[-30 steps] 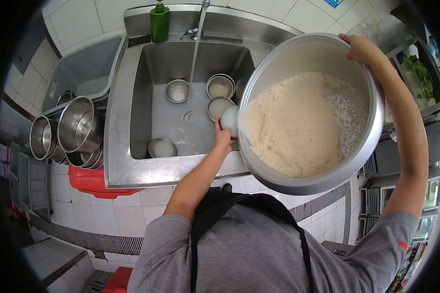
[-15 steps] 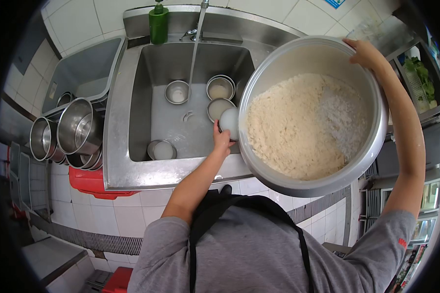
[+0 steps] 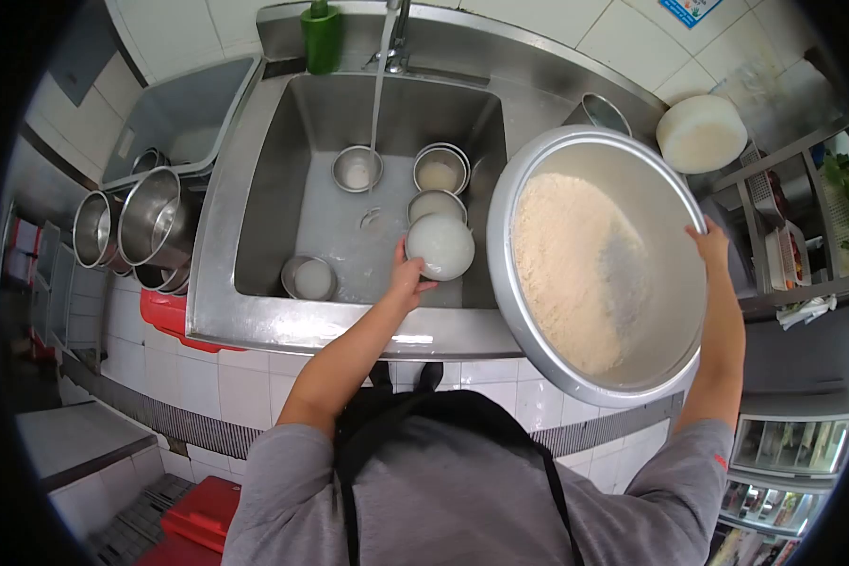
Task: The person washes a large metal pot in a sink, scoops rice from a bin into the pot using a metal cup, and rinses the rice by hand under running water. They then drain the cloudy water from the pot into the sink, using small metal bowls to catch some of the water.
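My left hand grips a small round bowl by its near left side, over the right part of the sink. Cloudy whitish water fills this bowl. With fingers hooked over the right rim, my right hand holds a big metal pot, tilted to the left. Wet, pale rice lies in the pot, heaped to the left, with a whitish watery patch beside it. What supports the pot from below is hidden.
Water runs from the tap into a metal bowl in the sink. Several more bowls stand there. A green bottle is at the back. Stacked metal pots and a grey tub are on the left; a white round block at right.
The pot has moved right and towards me, its rice now lying further left. My left hand's bowl has come out from behind the pot's rim. The camera view has shifted.
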Motion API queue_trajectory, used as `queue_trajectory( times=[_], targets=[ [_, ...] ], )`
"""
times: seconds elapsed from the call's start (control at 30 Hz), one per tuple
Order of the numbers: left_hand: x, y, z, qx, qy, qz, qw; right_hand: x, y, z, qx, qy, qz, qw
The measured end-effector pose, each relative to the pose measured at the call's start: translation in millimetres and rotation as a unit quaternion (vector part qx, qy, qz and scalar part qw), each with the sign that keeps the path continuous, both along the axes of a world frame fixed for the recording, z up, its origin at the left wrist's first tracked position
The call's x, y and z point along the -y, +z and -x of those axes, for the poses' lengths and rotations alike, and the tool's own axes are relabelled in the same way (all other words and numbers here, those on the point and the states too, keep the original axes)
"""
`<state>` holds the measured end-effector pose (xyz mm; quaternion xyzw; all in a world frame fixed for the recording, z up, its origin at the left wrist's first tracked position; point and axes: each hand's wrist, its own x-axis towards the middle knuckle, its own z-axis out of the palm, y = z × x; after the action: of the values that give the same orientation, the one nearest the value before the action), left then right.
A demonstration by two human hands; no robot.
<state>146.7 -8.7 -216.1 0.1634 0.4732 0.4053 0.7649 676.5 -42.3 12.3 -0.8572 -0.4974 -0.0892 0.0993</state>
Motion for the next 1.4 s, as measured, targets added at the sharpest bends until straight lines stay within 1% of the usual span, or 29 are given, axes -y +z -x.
queue_trajectory(
  times=[0.03,0.13,0.27,0.33,0.43,0.47,0.57,0.67,0.77,0.83,0.93,1.0,1.03,1.07,1.1,1.13,1.17,1.23,1.3,1.4],
  targets=[
    [-1.8,-1.4,1.1,-0.005,-0.007,-0.003,1.0,-6.7,-9.6,2.0,-0.02,-0.001,-0.001,1.0],
    [-5.4,-9.2,2.7,-0.027,0.016,-0.006,0.999,-8.2,-33.2,3.1,-0.078,-0.017,0.006,0.997],
    [-3.0,-3.9,3.1,-0.058,0.036,-0.025,0.997,-28.4,-48.8,3.6,-0.082,-0.064,0.008,0.995],
    [-0.8,0.3,2.4,-0.082,0.07,0.003,0.994,-34.3,-49.9,-3.4,-0.092,-0.079,0.019,0.992],
    [-3.8,0.6,2.9,-0.12,0.102,0.01,0.987,-44.7,-55.2,-16.8,-0.08,-0.105,0.032,0.991],
    [-5.1,-2.1,4.9,-0.134,0.11,0.007,0.985,-49.2,-52.8,-11.7,-0.064,-0.14,0.057,0.986],
    [-10.7,-12.6,13.2,-0.144,0.111,0.003,0.983,-51.5,-41.3,14.3,-0.012,-0.149,0.056,0.987],
    [-16.6,-3.8,30.9,-0.18,0.069,-0.008,0.981,-54.1,-28.8,36.1,-0.002,-0.1,0.051,0.994],
    [-22.0,2.0,54.0,-0.213,0.069,-0.027,0.974,-65.7,-35.3,35.3,0.046,-0.037,0.0,0.998],
    [-24.6,13.3,73.1,-0.212,0.062,-0.029,0.975,-74.5,-19.6,63.0,0.067,0.049,-0.045,0.996],
    [-28.1,19.3,104.0,-0.221,0.054,-0.04,0.973,-95.4,10.1,146.2,0.085,0.185,-0.146,0.968],
    [-34.3,26.7,121.7,-0.22,0.05,-0.041,0.973,-121.3,24.5,210.7,0.059,0.289,-0.144,0.945],
    [-33.5,35.5,129.6,-0.214,0.047,-0.032,0.975,-133.6,22.6,246.8,-0.007,0.359,-0.176,0.917],
    [-31.8,40.2,137.1,-0.209,0.043,-0.022,0.977,-142.5,26.1,285.7,0.015,0.395,-0.129,0.91],
    [-32.1,40.4,144.7,-0.219,0.043,-0.03,0.974,-156.9,21.0,318.4,0.0,0.438,-0.097,0.894],
    [-32.1,39.9,152.1,-0.228,0.044,-0.038,0.972,-164.1,24.5,358.3,-0.007,0.451,-0.024,0.892],
    [-32.1,39.7,157.7,-0.237,0.045,-0.045,0.969,-186.5,7.3,385.0,-0.016,0.46,0.028,0.887],
    [-30.9,43.2,166.0,-0.251,0.044,-0.041,0.966,-212.2,-12.4,437.9,0.015,0.47,0.096,0.877],
    [-33.7,47.0,176.2,-0.261,0.045,-0.036,0.964,-246.4,-39.5,472.9,-0.019,0.466,0.117,0.877],
    [-32.5,47.4,187.7,-0.271,0.059,-0.02,0.961,-291.4,-72.6,502.5,-0.071,0.486,0.091,0.866]
  ],
)
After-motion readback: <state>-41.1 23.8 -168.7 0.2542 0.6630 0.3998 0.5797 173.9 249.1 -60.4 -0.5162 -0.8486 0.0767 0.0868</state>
